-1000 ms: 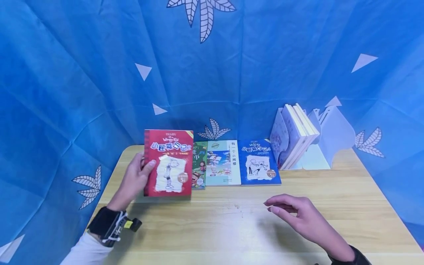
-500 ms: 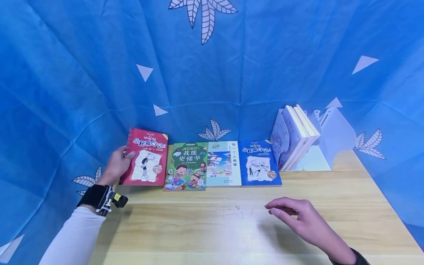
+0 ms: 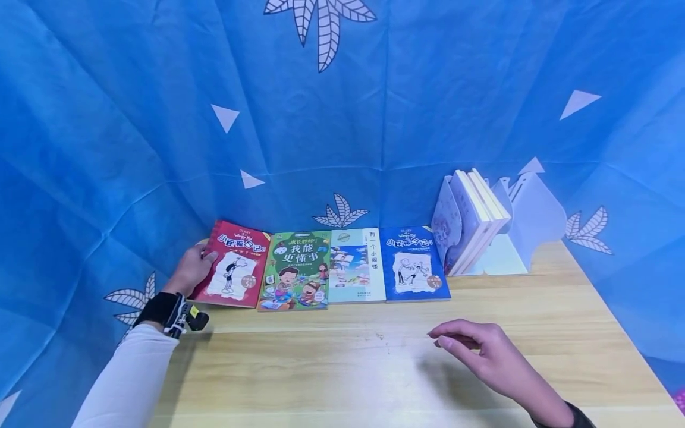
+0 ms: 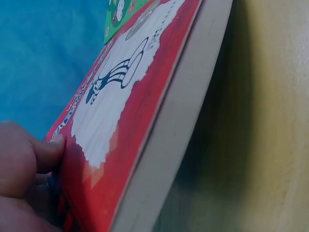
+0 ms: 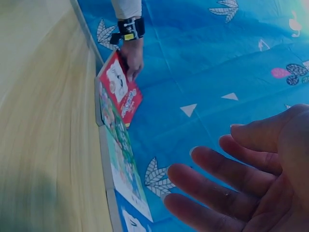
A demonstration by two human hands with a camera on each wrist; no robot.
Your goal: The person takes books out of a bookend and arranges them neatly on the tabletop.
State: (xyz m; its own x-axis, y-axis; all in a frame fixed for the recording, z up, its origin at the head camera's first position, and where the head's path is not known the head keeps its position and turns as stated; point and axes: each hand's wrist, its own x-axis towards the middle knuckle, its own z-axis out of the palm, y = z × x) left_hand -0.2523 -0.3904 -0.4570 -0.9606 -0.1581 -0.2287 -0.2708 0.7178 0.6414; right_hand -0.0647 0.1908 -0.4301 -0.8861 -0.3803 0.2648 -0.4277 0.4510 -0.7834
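Note:
My left hand (image 3: pixel 191 267) grips the left edge of a red book (image 3: pixel 235 264), thumb on the cover. That edge is tilted up off the table, with a dark shadow beneath it in the left wrist view. The fingers under the book are mostly hidden. Right beside it lies a green book (image 3: pixel 295 270), followed by a pale book with a white strip (image 3: pixel 357 267) and a blue book (image 3: pixel 416 264), all cover up in a row. My right hand (image 3: pixel 476 345) hovers over the front right of the table, fingers loosely bent, holding nothing; the right wrist view shows its spread fingers.
Behind the row hangs a blue cloth backdrop (image 3: pixel 299 131) with leaf and triangle prints. At the back right of the wooden table (image 3: pixel 321 368) stands a pale book rack (image 3: pixel 537 214), with several upright books (image 3: pixel 478 220) leaning in its left part.
My left hand has carried the red book leftward and down, off the green book, to the row's left end, its right side now lower. The right hand has stayed put.

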